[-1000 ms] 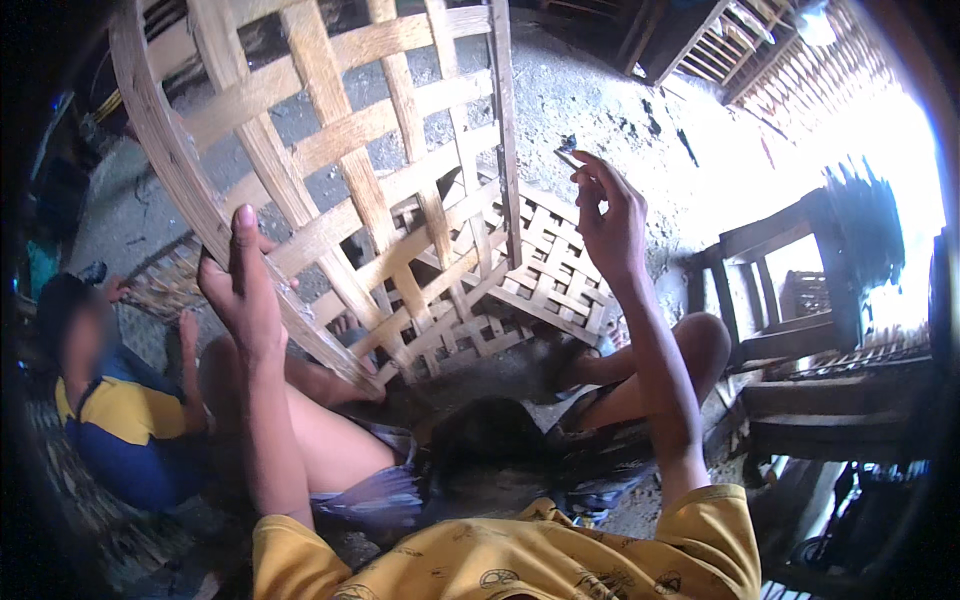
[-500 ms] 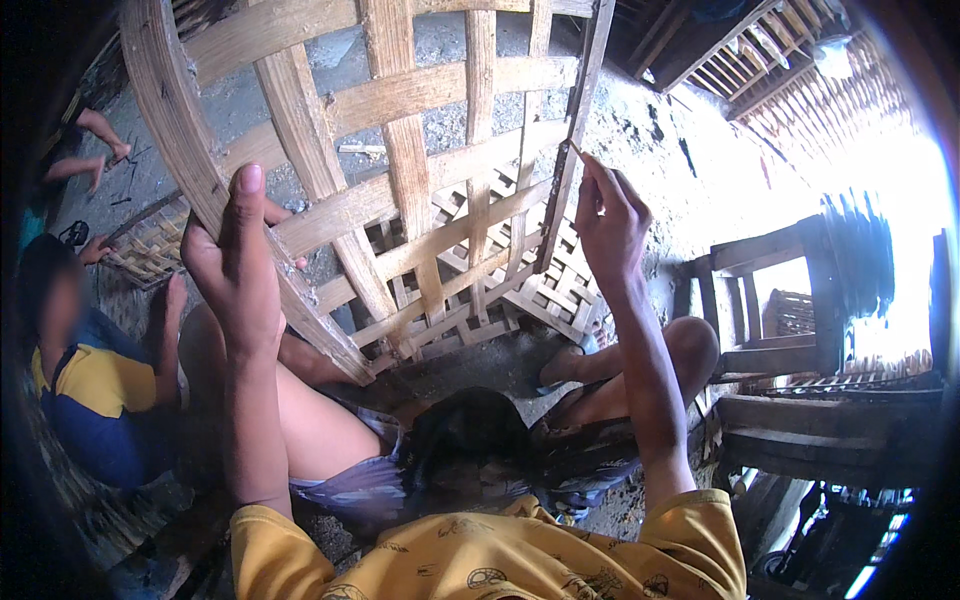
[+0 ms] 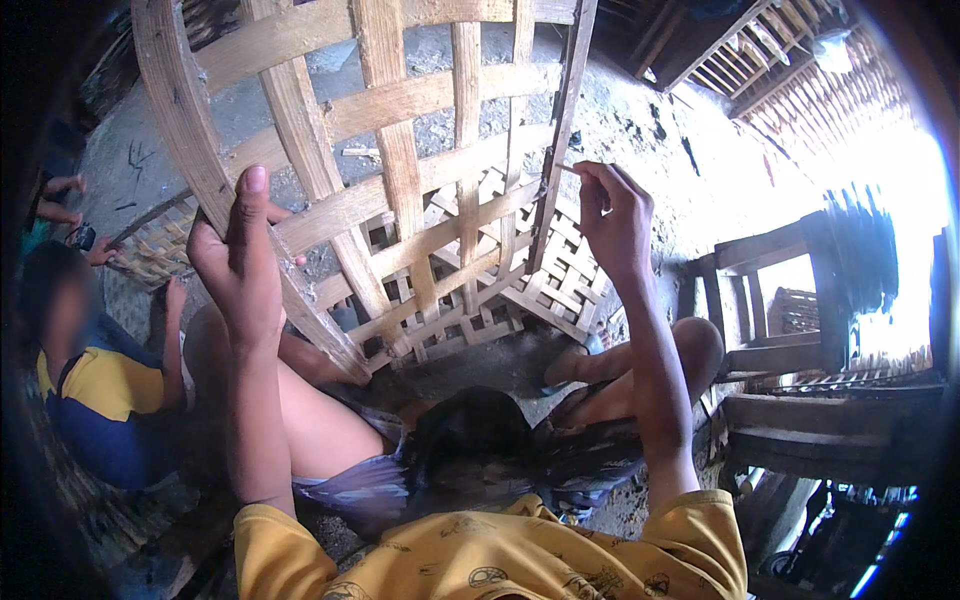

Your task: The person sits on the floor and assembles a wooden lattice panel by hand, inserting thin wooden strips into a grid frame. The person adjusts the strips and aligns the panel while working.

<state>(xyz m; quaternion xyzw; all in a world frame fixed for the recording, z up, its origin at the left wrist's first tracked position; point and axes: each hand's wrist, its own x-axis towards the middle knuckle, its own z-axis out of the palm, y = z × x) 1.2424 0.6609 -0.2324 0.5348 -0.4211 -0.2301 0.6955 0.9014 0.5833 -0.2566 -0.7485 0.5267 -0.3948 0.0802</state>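
Observation:
An open-weave panel of flat bamboo strips (image 3: pixel 385 60) in a wooden frame stands tilted up in front of me. My left hand (image 3: pixel 245 270) is closed round its left frame bar (image 3: pixel 185 110), thumb on the near side and fingertips showing behind. Beside the right frame bar (image 3: pixel 562 110), my right hand (image 3: pixel 622 230) pinches a thin stick-like piece (image 3: pixel 567 168). This piece points left at the bar; whether it touches cannot be told. Behind the panel's lower part lies a second, denser woven panel (image 3: pixel 560 285).
At the left sits a person in a yellow and dark blue shirt (image 3: pixel 105 385), holding another woven panel (image 3: pixel 155 245). Another person's hands (image 3: pixel 60 200) show beyond. A wooden frame structure (image 3: pixel 770 250) stands at the right, with a heavy wooden beam (image 3: pixel 800 420) below it.
The panel's right bar has shifted slightly left. My right hand has dropped a little, and the pinched piece now lies nearer level. At far left, a person's limbs have moved.

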